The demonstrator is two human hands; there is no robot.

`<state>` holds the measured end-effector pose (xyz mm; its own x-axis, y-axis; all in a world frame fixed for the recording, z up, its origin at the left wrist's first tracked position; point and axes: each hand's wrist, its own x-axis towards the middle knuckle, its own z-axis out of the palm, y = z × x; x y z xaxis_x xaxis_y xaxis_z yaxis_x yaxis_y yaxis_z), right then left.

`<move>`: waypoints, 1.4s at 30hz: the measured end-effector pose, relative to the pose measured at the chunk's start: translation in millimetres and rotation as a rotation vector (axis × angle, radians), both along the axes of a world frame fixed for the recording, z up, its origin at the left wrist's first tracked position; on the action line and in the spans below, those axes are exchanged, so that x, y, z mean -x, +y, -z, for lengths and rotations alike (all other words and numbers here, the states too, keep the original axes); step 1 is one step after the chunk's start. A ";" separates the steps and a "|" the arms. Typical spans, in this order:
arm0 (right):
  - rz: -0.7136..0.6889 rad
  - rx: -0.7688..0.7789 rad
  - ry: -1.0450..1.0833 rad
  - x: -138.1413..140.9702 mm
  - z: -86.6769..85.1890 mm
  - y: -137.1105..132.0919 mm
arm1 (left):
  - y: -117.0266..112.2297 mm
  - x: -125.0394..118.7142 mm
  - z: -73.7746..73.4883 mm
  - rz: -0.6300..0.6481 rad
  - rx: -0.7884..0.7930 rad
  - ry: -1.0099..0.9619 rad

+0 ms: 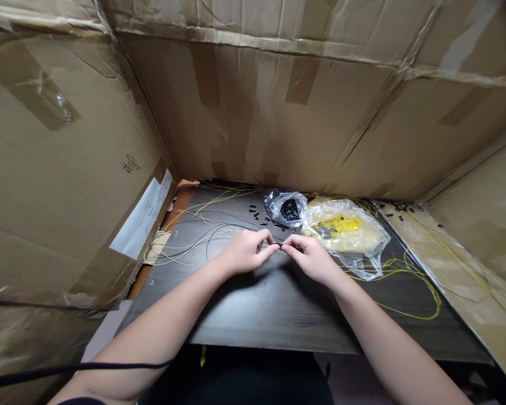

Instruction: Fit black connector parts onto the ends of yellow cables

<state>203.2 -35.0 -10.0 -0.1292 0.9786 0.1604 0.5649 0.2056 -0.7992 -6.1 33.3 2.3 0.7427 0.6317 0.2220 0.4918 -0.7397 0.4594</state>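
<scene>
Above the middle of the dark table [253,315], both hands meet fingertip to fingertip. My right hand [310,256] pinches a small black connector piece [280,246] between thumb and forefinger. My left hand [248,250] is closed in a pinch touching the same spot; what lies between its fingertips is too small to make out. Thin yellow wires [172,247] and dark wires spread across the table to the left of my hands. More yellow wires [430,287] loop out on the right, past my right wrist.
Behind my hands are a clear plastic bag of small black parts [290,211] and a larger bag of yellow pieces [341,226]. Several loose black pieces [253,210] lie beside them. Tall cardboard walls [253,124] enclose the table at the back and both sides.
</scene>
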 end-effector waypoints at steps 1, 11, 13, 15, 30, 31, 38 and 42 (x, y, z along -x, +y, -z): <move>0.027 0.009 0.010 -4.3 0.8 -0.6 | 3.5 1.9 -1.3 -0.012 0.000 0.021; 0.234 0.032 0.086 -52.2 -3.0 -7.8 | 35.3 21.5 1.7 -0.106 -0.031 0.228; 0.288 0.012 0.097 -59.6 -6.6 -8.9 | 37.3 22.4 1.7 -0.117 -0.020 0.253; 0.326 -0.007 0.125 -65.4 -9.3 -9.6 | 38.7 23.9 -0.4 -0.128 -0.005 0.274; 0.154 0.237 0.530 -74.2 -7.0 -17.5 | 22.6 89.0 -46.8 -0.175 0.371 0.243; 0.140 0.260 0.518 -72.0 -7.6 -17.7 | 23.4 93.7 -46.0 -0.180 0.401 0.238; 0.046 0.273 0.341 -56.7 -10.5 -15.4 | 64.0 113.1 -24.3 -0.430 -0.058 0.363; 0.033 0.281 0.286 -50.9 -9.3 -14.4 | 102.9 112.6 -10.6 -0.482 -0.225 0.482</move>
